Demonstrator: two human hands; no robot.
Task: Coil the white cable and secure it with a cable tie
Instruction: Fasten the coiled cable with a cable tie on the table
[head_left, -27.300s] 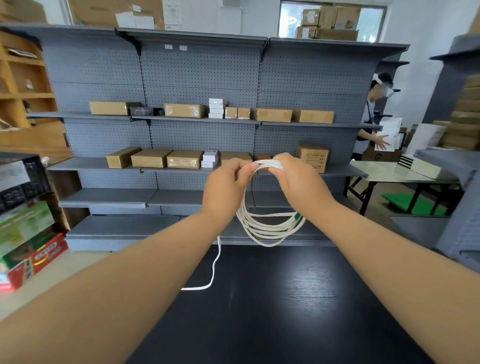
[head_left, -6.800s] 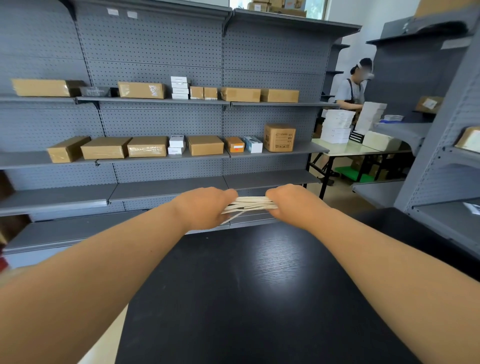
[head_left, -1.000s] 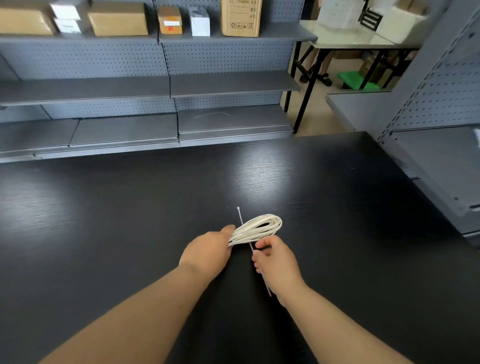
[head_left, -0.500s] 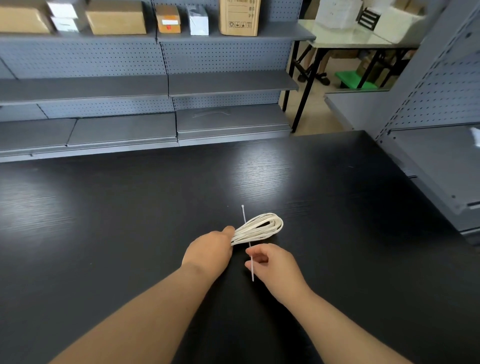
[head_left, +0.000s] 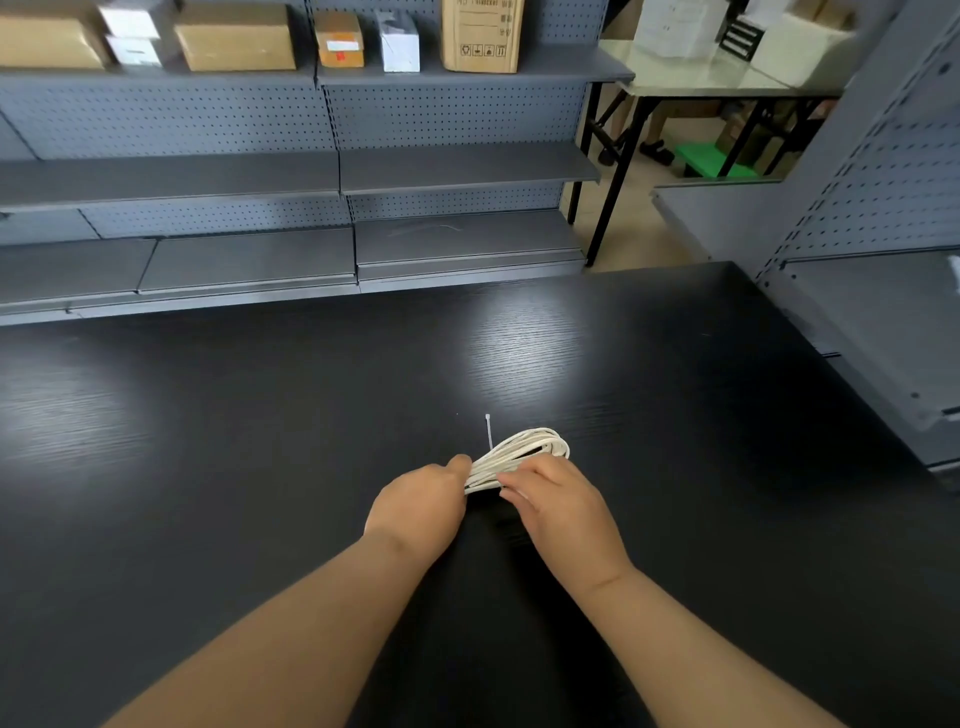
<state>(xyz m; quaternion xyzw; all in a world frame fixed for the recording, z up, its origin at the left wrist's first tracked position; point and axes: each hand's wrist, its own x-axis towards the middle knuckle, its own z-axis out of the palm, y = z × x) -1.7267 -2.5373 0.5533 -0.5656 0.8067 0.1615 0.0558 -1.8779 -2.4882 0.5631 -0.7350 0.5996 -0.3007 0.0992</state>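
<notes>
A black wood-grain table (head_left: 260, 441) fills the foreground of a stockroom, catching two pale patches of light. Behind it stands grey perforated-steel shelving (head_left: 457, 166), its top visible shelf lined with cardboard boxes (head_left: 236, 36) and a few small white cartons. At upper right is a light-topped folding table (head_left: 691, 78) on black legs, with a green object (head_left: 706, 158) on the floor beneath it and another person's shoes (head_left: 654, 150) beside that. More grey shelving (head_left: 883, 182) runs along the right edge.

Both bare forearms reach in from the bottom of the frame and meet just right of the table's centre. The white cable (head_left: 524, 449), wound into a flat, elongated coil, lies low over the table between the hands. Its free loop end points away to the right. The left hand (head_left: 421, 506) has a closed grip on the coil's near end, knuckles up and thumb tip against the strands. The right hand (head_left: 563, 506) is just beside it, palm down, its fingers curled over the middle of the bundle in a light grip. A thin white cable tie (head_left: 489, 431) sticks out beyond the coil (only its far tip shows). The rest runs under the strands and the hands, and whether the right fingers also pinch it cannot be told.
</notes>
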